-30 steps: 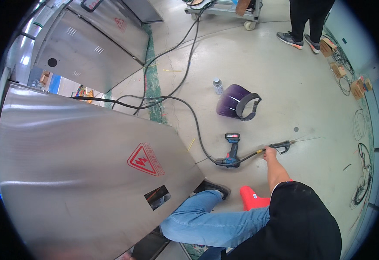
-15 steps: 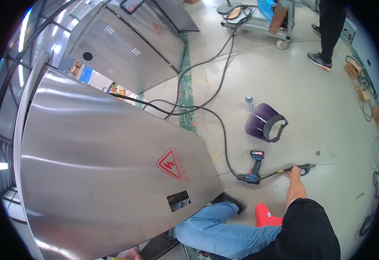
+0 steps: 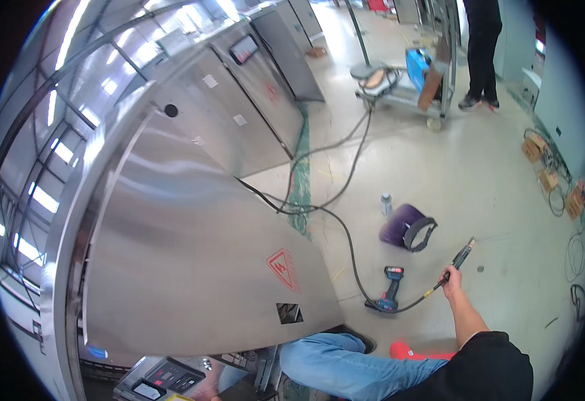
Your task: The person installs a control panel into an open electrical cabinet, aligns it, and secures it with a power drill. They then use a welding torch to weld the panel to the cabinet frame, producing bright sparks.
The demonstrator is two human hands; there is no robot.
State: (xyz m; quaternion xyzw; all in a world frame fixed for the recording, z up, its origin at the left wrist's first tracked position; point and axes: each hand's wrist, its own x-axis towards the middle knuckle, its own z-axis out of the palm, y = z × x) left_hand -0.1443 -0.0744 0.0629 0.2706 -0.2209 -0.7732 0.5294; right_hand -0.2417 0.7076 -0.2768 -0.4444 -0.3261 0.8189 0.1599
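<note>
My right hand (image 3: 451,281) is wrapped round the handle of a black welding torch (image 3: 463,256), lifted over the floor at the right. Its tip points away from me, and a black cable (image 3: 350,250) trails from its rear end. Beneath that cable lies a blue-and-black cordless drill (image 3: 389,294). Farther off, a dark purple face shield (image 3: 402,226) rests on the floor, close to a small grey bottle (image 3: 386,203). At the bottom edge, below the steel door, a skin-coloured patch (image 3: 207,387) may be my left hand; its fingers cannot be made out.
A large steel cabinet door (image 3: 192,247) with a red warning triangle fills the left. Behind it stand more steel cabinets (image 3: 232,100). A wheeled cart (image 3: 406,103) carries a blue machine. Another person's legs (image 3: 483,60) are beyond it. Cardboard boxes (image 3: 547,179) and wires line the right wall.
My view has tilted up, bringing more of the far room in. The torch in my right hand has turned from lying sideways to pointing up and away. The other person's legs stand farther back.
</note>
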